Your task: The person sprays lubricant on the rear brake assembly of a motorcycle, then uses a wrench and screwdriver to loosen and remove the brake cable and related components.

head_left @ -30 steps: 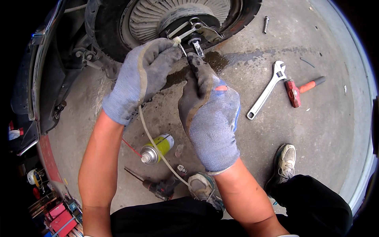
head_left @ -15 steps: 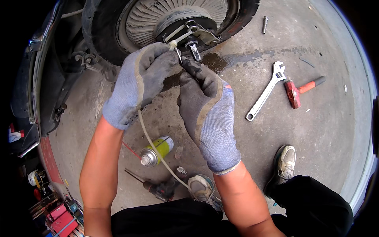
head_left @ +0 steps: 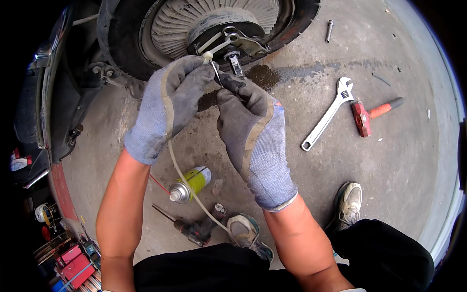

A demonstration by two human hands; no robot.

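My left hand (head_left: 177,92), in a grey-palmed blue work glove, is closed round a pale flexible hose (head_left: 181,170) that trails down toward my shoe. Just above its fingers, a yellowish hose end (head_left: 207,56) meets a ring spanner (head_left: 217,48) set on the wheel hub. My right hand (head_left: 248,114), gloved alike, pinches the lower end of a thin whitish strip (head_left: 214,72) that runs up to the yellowish end. Both hands are close together in front of the tyre (head_left: 124,41). A dark-and-silver socket fitting (head_left: 235,63) sticks out from the hub beside them.
On the concrete lie an adjustable wrench (head_left: 330,113), a red hammer (head_left: 362,119), a metal bolt (head_left: 330,30), a green spray can (head_left: 192,184) with a red straw and a cordless drill (head_left: 197,229). A wet patch (head_left: 262,78) spreads below the wheel. Red boxes (head_left: 78,267) stand lower left.
The view has shifted slightly, so more of the drill shows. My right hand has drawn a little down and left; both hands keep their grip.
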